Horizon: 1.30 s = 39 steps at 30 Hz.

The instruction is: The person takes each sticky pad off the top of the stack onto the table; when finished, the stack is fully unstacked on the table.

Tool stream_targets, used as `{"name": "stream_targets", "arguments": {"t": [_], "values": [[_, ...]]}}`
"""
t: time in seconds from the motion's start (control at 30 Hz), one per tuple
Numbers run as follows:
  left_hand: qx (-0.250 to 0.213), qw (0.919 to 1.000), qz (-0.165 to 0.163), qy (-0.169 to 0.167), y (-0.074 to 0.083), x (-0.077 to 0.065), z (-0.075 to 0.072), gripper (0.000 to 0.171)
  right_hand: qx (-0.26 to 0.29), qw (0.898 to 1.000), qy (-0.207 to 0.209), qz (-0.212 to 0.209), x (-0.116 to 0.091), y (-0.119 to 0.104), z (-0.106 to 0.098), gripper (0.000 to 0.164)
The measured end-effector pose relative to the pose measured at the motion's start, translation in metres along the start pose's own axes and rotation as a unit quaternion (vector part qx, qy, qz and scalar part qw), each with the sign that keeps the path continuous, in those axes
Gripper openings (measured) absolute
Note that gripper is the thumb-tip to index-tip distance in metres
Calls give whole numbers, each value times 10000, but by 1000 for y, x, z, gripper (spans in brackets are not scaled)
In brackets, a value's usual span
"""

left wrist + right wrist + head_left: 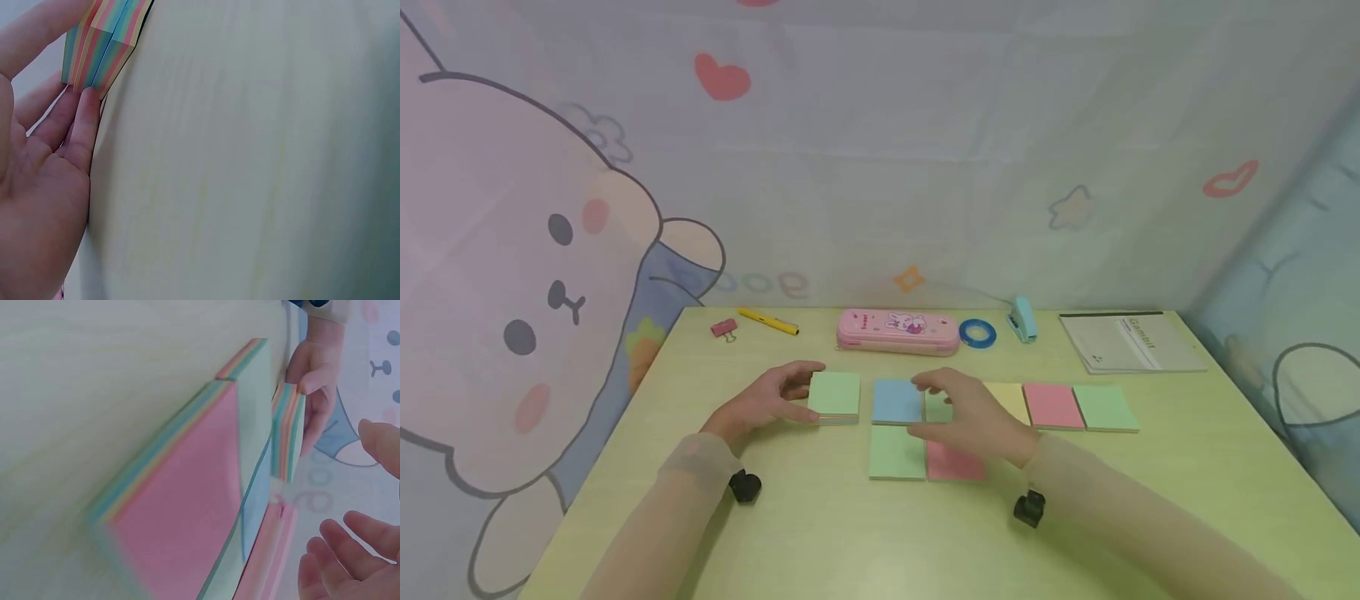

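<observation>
Your left hand [763,402] grips a green-topped stack of sticky-note pads [835,393], thumb near, fingers far, just left of the blue pad [895,402]. Your right hand [976,413] hovers over the laid-out pads [1054,407], fingers loosely bent, holding nothing. Best steady the stack squarely and avoid brushing neighbouring edges.

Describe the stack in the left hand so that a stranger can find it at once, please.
On the table, look just left of the rows of pads. The left hand holds the stack there, its top green. It is thicker than the pads and stands apart from them.
</observation>
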State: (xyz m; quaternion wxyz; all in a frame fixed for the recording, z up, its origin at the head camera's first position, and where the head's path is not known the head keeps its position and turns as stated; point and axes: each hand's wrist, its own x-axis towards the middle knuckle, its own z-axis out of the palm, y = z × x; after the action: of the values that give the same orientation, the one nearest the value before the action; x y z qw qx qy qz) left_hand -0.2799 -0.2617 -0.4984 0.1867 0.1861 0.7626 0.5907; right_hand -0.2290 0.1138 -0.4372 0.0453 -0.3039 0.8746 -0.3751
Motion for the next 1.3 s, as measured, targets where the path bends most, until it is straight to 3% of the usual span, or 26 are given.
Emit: {"name": "stream_targets", "arguments": {"t": [0.2,0.53,0.87,1.3], "values": [[-112,9998,117,-110,-5,3,5,85,-43,9999,-139,-52,38,-14,25,74],[-30,10000,33,-63,-4,0,5,89,-453,9972,-446,386,83,-21,57,86],[7,10000,-41,37,-4,-2,4,91,-410,9948,-630,681,100,-27,70,90],[-5,10000,72,-58,2,-1,0,94,-782,9941,-551,506,111,-23,75,89]]}}
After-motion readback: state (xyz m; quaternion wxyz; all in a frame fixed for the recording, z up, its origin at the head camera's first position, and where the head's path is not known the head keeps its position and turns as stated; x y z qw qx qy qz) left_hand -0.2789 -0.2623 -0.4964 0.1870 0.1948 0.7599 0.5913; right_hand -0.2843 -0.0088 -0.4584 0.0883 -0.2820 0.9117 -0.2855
